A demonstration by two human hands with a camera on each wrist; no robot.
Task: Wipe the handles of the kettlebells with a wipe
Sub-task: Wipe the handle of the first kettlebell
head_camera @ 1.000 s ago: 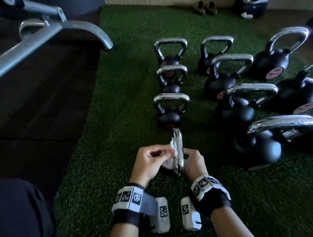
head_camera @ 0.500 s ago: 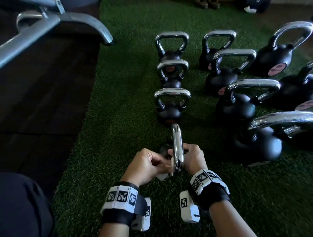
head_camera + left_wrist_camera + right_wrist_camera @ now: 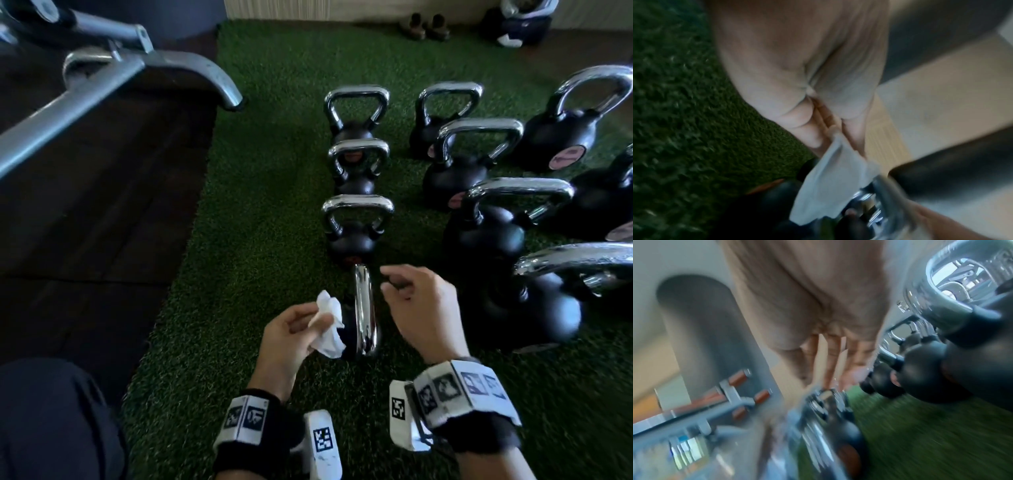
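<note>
L hand [image 3: 291,337] pinches wipe [image 3: 327,327] at handle's [image 3: 363,308] 9 o'clock; R hand [image 3: 423,308], fingers loose, empty, at 3.

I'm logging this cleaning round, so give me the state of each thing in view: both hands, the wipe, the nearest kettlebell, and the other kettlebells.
Left hand: pinches the wipe beside the handle.
Right hand: empty, fingers loosely curled, off the handle.
Crumpled white wipe: held, left of the handle.
Nearest black kettlebell with chrome handle: upright on the green turf, handle edge-on, ungripped.
Other black kettlebells: upright in rows, untouched.
</note>
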